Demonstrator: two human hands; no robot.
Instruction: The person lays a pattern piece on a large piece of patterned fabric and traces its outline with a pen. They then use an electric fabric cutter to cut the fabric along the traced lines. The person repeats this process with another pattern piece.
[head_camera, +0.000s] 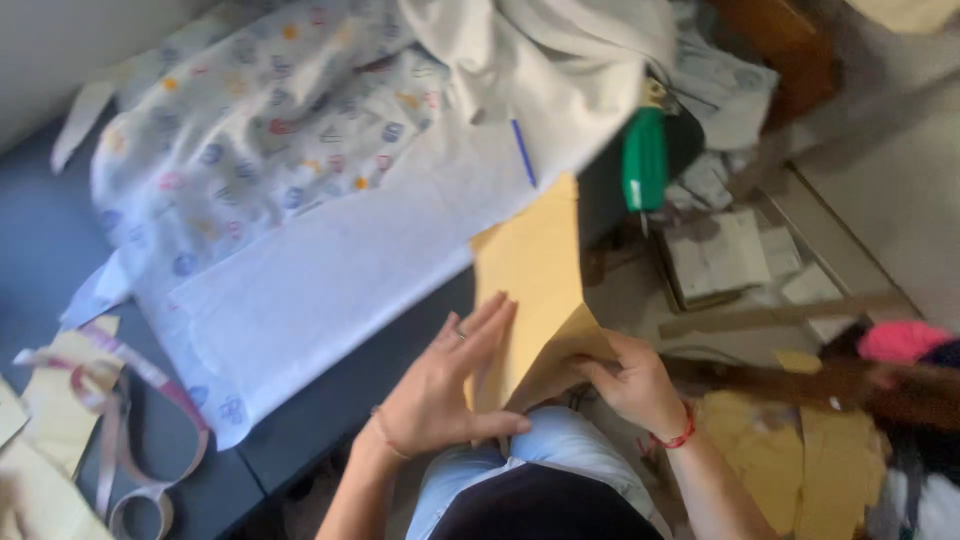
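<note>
Both hands hold a big yellow paper piece (540, 290) over the person's lap, at the edge of the dark table (40, 250). The left hand (440, 385) lies flat on it — fingers spread. The right hand (630, 380) pinches its folded side. A patterned white cloth (270, 130) lies just beside it — on the table.

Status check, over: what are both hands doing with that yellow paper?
Left hand flat on yellow paper, fingers spread. Right hand pinching its folded lower edge. Printed cloth lies beside on the dark table, not in the way.
</note>
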